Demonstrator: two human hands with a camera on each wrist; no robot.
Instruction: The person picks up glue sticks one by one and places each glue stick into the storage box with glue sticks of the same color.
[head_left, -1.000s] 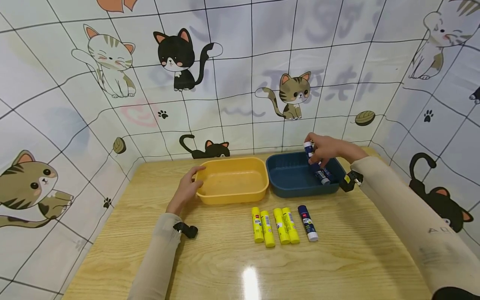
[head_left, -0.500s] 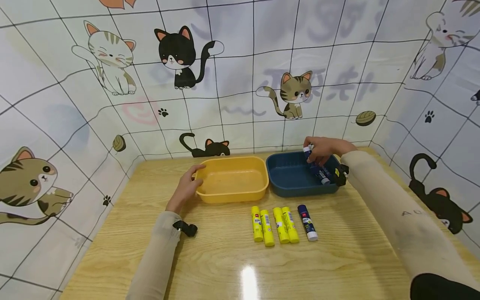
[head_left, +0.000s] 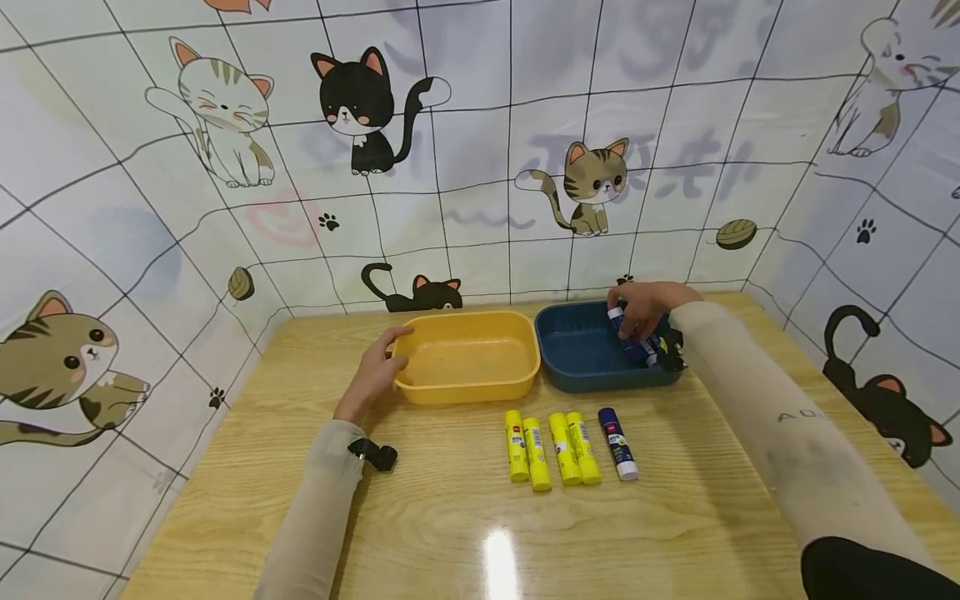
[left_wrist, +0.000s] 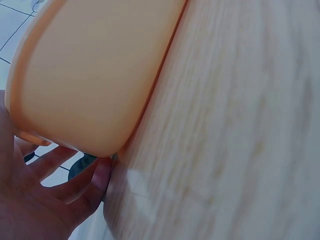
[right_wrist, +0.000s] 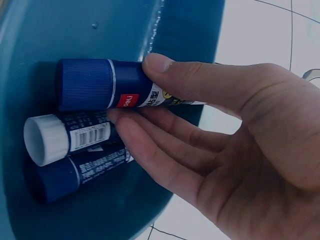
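My right hand (head_left: 648, 307) reaches into the blue plastic basin (head_left: 570, 379) and pinches a navy glue stick (right_wrist: 85, 85) between thumb and fingertips. Beneath that stick, two more navy glue sticks lie side by side in the basin; one shows a white end (right_wrist: 47, 140), the other a blue end (right_wrist: 50, 180). On the far side of the table from me, my left hand (head_left: 372, 377) grips the left end of the yellow basin (head_left: 465, 392), thumb at its rim. In the left wrist view its fingers (left_wrist: 102, 175) curl against the basin's outer wall.
Several yellow glue sticks (head_left: 516, 446) lie in a row on the wooden table (head_left: 420, 517) in front of the basins. One navy glue stick (head_left: 618, 444) with a white end lies to their right. A cat-patterned cloth wall (head_left: 480, 167) closes off the back and sides.
My right hand has lowered with the navy glue stick deeper into the blue basin, down onto the sticks there. My left hand keeps its hold on the yellow basin.
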